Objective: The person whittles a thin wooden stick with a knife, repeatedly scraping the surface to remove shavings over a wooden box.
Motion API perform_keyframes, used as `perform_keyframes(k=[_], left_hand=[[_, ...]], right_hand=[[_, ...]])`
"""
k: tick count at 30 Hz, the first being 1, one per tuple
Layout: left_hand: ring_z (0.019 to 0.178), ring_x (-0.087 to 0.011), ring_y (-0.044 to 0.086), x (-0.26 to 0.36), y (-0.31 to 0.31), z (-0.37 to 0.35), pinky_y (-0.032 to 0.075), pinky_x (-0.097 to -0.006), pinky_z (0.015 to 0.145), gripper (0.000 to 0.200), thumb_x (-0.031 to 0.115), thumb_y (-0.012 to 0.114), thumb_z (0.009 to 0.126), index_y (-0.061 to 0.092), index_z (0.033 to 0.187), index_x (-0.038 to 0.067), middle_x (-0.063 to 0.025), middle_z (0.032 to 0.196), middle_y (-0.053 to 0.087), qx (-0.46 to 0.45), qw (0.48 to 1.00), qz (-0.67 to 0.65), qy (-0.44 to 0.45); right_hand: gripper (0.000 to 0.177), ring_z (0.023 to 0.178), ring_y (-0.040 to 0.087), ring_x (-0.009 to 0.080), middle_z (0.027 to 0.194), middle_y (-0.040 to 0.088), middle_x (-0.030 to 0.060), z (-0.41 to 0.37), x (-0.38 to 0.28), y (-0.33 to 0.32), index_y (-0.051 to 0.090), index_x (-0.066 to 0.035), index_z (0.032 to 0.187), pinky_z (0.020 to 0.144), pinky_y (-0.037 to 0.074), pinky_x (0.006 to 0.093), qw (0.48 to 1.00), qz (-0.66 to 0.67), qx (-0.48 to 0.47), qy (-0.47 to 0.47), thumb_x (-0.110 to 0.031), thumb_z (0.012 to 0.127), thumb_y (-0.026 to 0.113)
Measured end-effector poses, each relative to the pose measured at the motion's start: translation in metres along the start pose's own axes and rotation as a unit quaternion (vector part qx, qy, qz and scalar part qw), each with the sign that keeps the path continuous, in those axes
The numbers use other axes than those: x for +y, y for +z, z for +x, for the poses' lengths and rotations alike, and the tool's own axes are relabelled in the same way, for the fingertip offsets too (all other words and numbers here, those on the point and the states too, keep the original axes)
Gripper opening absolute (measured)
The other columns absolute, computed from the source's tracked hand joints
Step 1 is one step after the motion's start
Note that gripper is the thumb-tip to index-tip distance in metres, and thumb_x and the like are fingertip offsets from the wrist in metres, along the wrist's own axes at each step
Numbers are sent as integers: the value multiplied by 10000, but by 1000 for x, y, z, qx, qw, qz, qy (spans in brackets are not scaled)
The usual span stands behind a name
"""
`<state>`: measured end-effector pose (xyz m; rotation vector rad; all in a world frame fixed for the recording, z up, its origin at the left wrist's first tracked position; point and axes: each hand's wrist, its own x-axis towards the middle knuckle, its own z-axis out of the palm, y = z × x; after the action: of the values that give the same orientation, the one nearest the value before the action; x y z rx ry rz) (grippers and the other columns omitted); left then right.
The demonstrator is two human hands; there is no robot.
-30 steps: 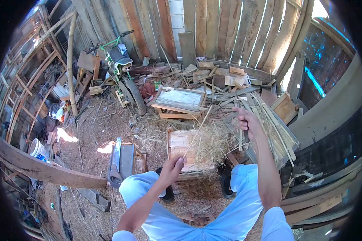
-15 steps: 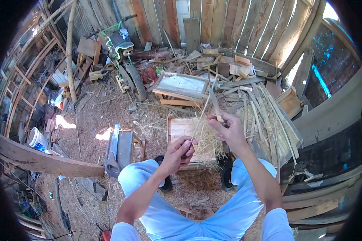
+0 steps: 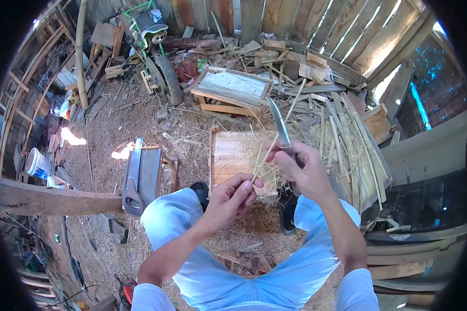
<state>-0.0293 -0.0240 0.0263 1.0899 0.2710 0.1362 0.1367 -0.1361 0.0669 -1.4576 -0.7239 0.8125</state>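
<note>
A thin wooden strip (image 3: 296, 97) slants up and to the right from between the thumb and fingers of my left hand (image 3: 232, 197). My right hand (image 3: 304, 168) is closed round the handle of a knife (image 3: 278, 119), its blade pointing up and away from me. The strip passes right by the knife and the right fingers. Below both hands, between my feet, sits a shallow wooden box (image 3: 213, 160) with thin curly shavings (image 3: 275, 181) on its right side.
A handsaw (image 3: 133, 192) lies on a small bench (image 3: 151, 173) to the left. Wood strips (image 3: 355, 155) are heaped at right. Ahead are a wooden frame (image 3: 233, 85), scrap wood and a bike (image 3: 164, 78). A curved beam (image 3: 57, 197) juts in from the left.
The knife has turned so its blade shows more broadly, and my right hand sits slightly lower. The strip leans further right. The view has tilted down a little.
</note>
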Motion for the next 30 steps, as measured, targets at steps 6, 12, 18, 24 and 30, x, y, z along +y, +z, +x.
perform_keyframes(k=[6, 12, 18, 24, 30], left_hand=[[468, -25, 294, -2, -7, 1, 238, -173, 408, 235, 242, 414, 984, 528, 1080, 60, 51, 639, 386, 6, 1000, -16, -17], [491, -13, 330, -7, -10, 4, 263, -178, 418, 230, 212, 418, 981, 553, 1027, 31, 55, 635, 418, 73, 997, 23, -1], [560, -30, 378, -6, -7, -3, 328, -204, 489, 219, 163, 452, 962, 582, 958, -14, 27, 659, 481, 112, 965, 221, 84], [583, -35, 365, -7, -6, 0, 322, -212, 503, 211, 155, 452, 961, 576, 953, -15, 37, 652, 442, 109, 966, 223, 73], [578, -38, 353, -16, -14, -10, 307, -206, 506, 204, 171, 454, 963, 574, 928, 9, 38, 631, 425, 94, 976, 193, 28]], right_hand=[[230, 581, 483, 34, 831, 620, 66, 0, -10, -9, 531, -4, 1129, 458, 357, 183, 988, -83, -129, 26, -125, 951, 449], [240, 459, 416, 33, 596, 528, -14, -1, -3, 1, 592, -19, 829, 419, 317, 193, 976, -141, -139, 91, -221, 934, 517], [331, 501, 414, 52, 538, 477, -30, 3, 2, 0, 636, -22, 732, 472, 325, 221, 955, -119, -231, 145, -307, 891, 577], [302, 508, 433, 50, 557, 501, -26, 0, -6, -3, 658, -21, 747, 470, 335, 222, 966, -132, -184, 129, -284, 883, 596], [259, 449, 379, 26, 575, 459, -34, 29, 0, -88, 589, -38, 803, 384, 270, 191, 995, -22, 37, 94, -271, 911, 556]])
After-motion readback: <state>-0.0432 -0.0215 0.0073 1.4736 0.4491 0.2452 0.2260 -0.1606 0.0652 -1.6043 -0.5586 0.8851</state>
